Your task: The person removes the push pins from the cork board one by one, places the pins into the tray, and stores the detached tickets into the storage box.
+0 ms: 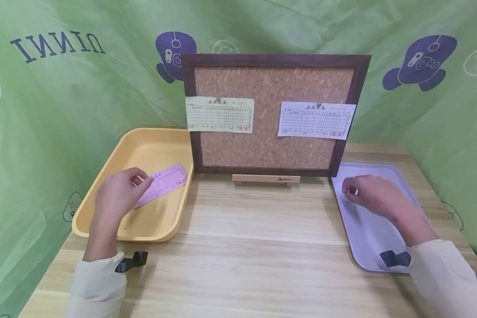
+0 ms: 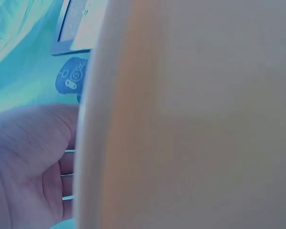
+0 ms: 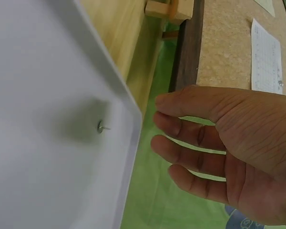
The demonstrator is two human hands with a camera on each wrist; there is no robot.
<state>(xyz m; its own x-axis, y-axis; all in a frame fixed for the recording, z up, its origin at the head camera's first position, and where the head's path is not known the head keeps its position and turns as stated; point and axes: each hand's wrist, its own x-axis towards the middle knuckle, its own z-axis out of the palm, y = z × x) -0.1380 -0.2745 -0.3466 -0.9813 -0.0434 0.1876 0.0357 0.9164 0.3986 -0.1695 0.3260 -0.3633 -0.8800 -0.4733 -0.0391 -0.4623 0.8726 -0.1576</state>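
My left hand [image 1: 119,192] reaches over the yellow tray [image 1: 83,229], thumb and forefinger curved with a gap between them. Beside the thumb is a pink printed slip [image 1: 168,179] in the tray, partly covered by that hand. In the left wrist view the tray's rim hides the fingertips. Over the lilac tray [image 1: 373,225] hovers my right hand [image 3: 219,148], its fingers loosely bent and holding nothing. A metal thumbtack [image 3: 101,127] lies in that tray near its corner, short of the fingertips; in the head view it is hidden.
Between the trays a framed cork board [image 1: 266,152] leans on a wooden stand [image 1: 266,179]. Pinned to it are a yellowish slip [image 1: 220,115] at left and a white slip [image 1: 317,120] at right. A green printed curtain [image 1: 83,88] hangs behind the wooden table [image 1: 254,247].
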